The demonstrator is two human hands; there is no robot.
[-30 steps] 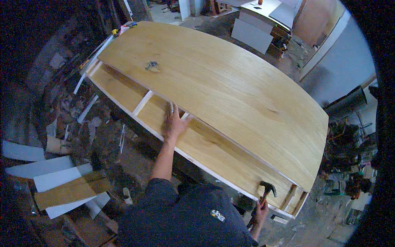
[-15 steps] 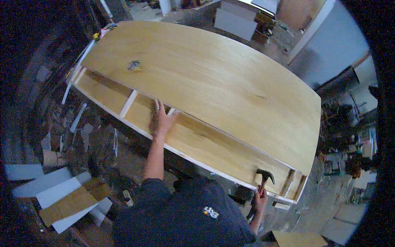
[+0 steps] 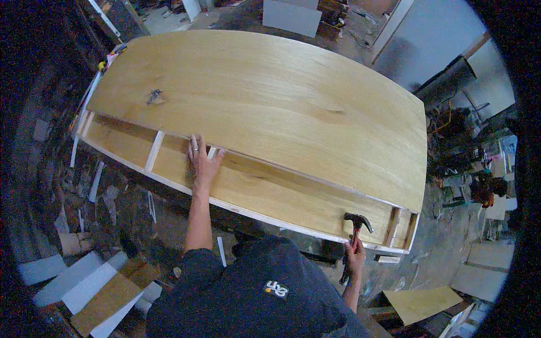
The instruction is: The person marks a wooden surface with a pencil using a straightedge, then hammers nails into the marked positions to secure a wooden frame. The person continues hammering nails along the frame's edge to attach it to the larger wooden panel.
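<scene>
A large plywood panel (image 3: 270,96) lies over a shallow wooden frame, leaving a long strip of the frame's inside uncovered along the near side. My left hand (image 3: 204,163) rests at the panel's near edge, fingers stretched out and thumb apart. It lies beside a short crosspiece (image 3: 212,152), which it partly hides. Whether it presses on that crosspiece, I cannot tell. Toward the right end, my right hand (image 3: 354,260) is closed round the handle of a claw hammer (image 3: 357,221). The hammer's head is up, over the frame's near rail (image 3: 265,218).
Another crosspiece (image 3: 154,151) spans the strip farther left; one more (image 3: 393,226) stands right of the hammer. Boards and offcuts (image 3: 107,287) pile up at the lower left. A yellowish board (image 3: 422,304) lies at the lower right. White panels (image 3: 292,18) stand beyond the far edge.
The whole view has shifted, so the panel and frame appear farther left and the right end higher. Both hands keep nearly the same places along the frame; the hammer stays in my right hand.
</scene>
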